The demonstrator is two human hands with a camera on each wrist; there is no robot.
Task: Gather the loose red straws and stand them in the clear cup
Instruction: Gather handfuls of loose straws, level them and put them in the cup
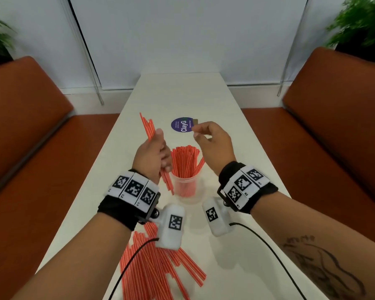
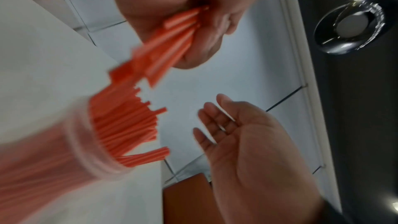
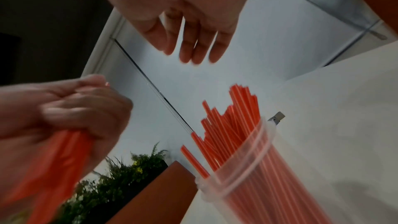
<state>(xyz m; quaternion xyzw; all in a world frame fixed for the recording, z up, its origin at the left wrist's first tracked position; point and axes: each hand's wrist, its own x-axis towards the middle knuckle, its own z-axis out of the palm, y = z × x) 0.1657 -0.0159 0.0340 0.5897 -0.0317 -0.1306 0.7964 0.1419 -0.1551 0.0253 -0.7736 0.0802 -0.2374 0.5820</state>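
A pile of loose straws [image 1: 160, 267] is spread on the white tabletop [image 1: 236, 256] nearest the camera, partly hidden under the left forearm and wrist camera. Just beyond it, between the two wrists, a clear cup [image 1: 185, 187] is stood upright on the tabletop, and many straws are already stood in it, fanned out above its rim. To the left of the cup, a bundle of straws [image 1: 148, 128] is gripped by the left hand [image 1: 153, 158], whose fingers are curled round it; the bundle is tilted, its lower ends hanging just beside the cup's rim and its upper ends pointed away to the left. The right hand [image 1: 212, 144] is held above and beyond the cup with nothing in it, its fingers relaxed and only loosely bent. Farther along the tabletop a round purple sticker [image 1: 182, 124] is seen, next to the right hand's fingertips.
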